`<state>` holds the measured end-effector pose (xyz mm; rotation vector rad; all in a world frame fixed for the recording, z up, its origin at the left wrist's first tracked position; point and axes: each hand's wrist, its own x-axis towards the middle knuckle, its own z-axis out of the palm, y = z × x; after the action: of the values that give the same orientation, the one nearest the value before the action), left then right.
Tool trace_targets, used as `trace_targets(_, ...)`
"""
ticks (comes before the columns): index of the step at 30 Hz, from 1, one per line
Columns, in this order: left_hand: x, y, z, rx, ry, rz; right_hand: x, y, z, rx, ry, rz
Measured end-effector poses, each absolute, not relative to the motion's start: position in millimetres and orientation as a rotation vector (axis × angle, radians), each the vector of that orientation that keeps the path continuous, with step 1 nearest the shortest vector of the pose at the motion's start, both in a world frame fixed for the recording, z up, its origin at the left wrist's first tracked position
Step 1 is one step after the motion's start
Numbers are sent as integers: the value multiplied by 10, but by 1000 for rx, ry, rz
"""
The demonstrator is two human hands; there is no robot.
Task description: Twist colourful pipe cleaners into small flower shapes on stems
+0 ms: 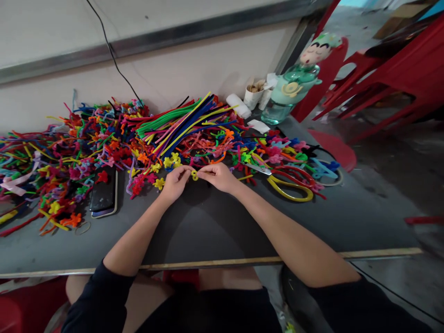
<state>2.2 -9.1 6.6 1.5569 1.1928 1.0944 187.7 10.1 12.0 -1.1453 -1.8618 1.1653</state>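
Left fingers (185, 170) and right fingers (206, 172) pinch a fuzzy, looped yellow piece (194, 175). Beyond them lie straight, fluffy stems (185, 122); rightward, metal-bladed scissors (273, 180).

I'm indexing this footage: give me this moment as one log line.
left hand: pinching yellow looped piece; right hand: pinching same piece; scissors: right of hands; fuzzy stem bundle: beyond hands

Left of the scissors (272, 179): yellow piece (194, 175) is partly covered by fingertips (206, 174), detail too small; item (104, 213) under phone (104, 199) is mostly hidden; pile (83, 138) runs out of frame. Right of scissors: chairs (409, 69) are blurred, cropped.
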Motion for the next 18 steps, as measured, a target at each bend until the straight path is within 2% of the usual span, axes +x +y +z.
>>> trace_targets(6,-55,-44,94,1687,1225,1137,1868,84,119,-1178,-1883,1079)
trace_targets(13,-20,-51,94,1666,1224,1034,1854,67,118,-1066,-1858,1230)
trace_targets(18,-69,-18,122,1582,1084,816,1834,34,113,-1069,-1859,1218)
